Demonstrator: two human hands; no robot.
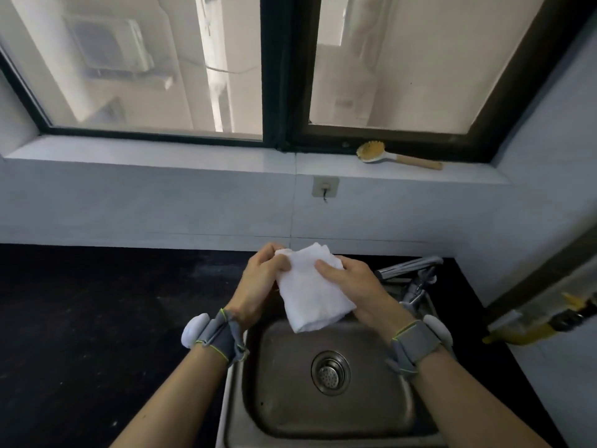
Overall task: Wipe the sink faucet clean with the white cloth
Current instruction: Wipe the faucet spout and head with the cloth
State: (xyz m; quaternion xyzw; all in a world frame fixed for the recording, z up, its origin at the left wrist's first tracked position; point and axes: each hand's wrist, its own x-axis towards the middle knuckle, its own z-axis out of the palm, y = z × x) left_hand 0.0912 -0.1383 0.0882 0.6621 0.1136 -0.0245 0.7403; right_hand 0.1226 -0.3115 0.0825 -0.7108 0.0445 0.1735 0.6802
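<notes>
Head view: both hands' grip (262,279) (352,287) clamped on white cloth (311,292) above sink (281,392).

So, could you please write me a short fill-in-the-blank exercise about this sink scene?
1. Both hands hold the white cloth above the ____.
2. The scrub brush lies on the window ____.
3. The faucet stands on the ____ side of the sink.
4. The cloth is ____ touching the faucet.

Missing words: sink; sill; right; not
</notes>
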